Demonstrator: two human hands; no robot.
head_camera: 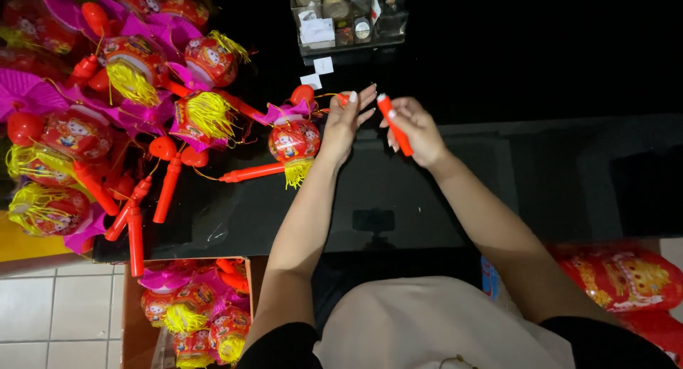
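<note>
Lantern pile (121,106) left of hands (380,124)

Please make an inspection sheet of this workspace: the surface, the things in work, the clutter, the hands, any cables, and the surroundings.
Surface: black glossy table, bare in front of the person.
Job's things: red stick in the right hand; small red part pinched at the left hand; one lantern with yellow tassels just beside the left hand, its red handle lying on the table.
Clutter: pile of lanterns with pink fans and red handles on the table's left; white paper scraps.
Hands: both bare, raised above the table, close together, not touching.
Cables: nothing seen.
Surroundings: clear organiser box at the far edge; carton of lanterns on the tiled floor; bagged lanterns at the right.
</note>
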